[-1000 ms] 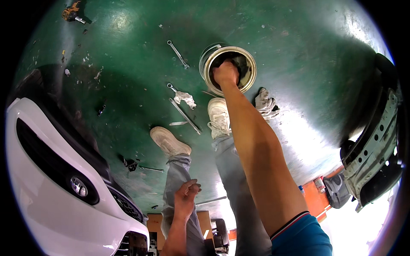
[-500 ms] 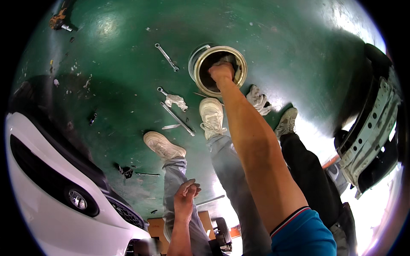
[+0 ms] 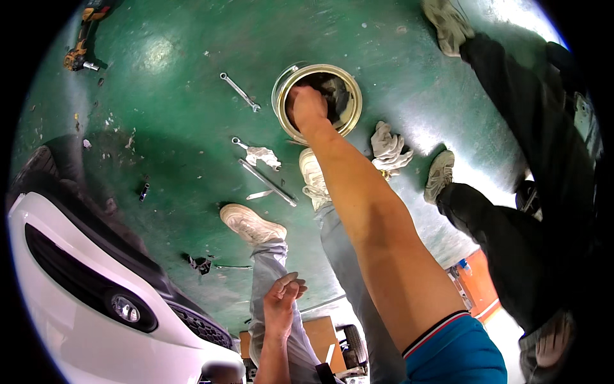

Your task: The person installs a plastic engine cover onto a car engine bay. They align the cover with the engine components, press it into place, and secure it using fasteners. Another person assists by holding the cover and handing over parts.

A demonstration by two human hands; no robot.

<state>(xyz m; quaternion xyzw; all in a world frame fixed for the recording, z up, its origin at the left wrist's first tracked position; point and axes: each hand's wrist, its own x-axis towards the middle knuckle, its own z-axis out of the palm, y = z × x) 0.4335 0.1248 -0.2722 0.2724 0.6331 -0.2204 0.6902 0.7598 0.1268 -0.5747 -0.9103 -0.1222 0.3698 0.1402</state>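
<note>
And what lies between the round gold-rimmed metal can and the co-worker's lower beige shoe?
Head view: crumpled off-white cloth, apparently gloves, on the green floor between the can and the shoe.

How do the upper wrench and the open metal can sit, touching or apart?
Apart. The head view shows it: a strip of green floor lies between the upper wrench and the metal can.

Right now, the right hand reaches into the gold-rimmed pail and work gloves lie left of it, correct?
Wrong side: the head view shows the pale work gloves right of the gold-rimmed pail; the right hand does reach into it.
</note>
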